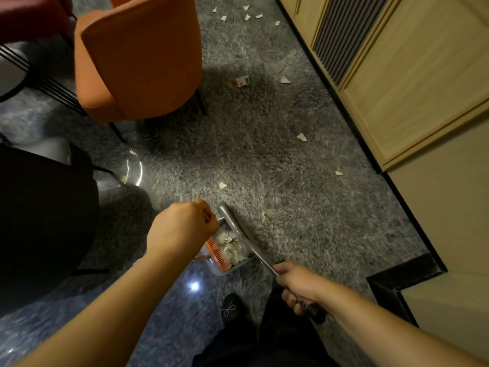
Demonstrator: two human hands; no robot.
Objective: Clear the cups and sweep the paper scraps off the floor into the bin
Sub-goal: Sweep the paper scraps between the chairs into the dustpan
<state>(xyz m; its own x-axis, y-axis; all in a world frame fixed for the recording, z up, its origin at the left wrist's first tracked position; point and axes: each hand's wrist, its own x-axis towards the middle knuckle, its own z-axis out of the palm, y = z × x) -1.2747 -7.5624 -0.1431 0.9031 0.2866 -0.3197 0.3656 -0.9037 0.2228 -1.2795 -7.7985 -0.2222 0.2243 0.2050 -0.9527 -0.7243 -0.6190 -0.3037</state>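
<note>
Right hand point(296, 283), broom handle point(260, 256), carpet edge point(169, 260)

The floor was covered by a grey shaggy carpet point(251, 154), with a glossy dark floor point(164, 313) showing at its near edge. Small white paper scraps point(301, 136) lay scattered on the carpet, most of them far away near the wooden cabinet point(410, 88). A small printed card point(241, 81) lay there too. An orange chair point(137, 62) stood on the carpet, and a dustpan point(227, 250) holding scraps rested at the carpet edge.
</note>
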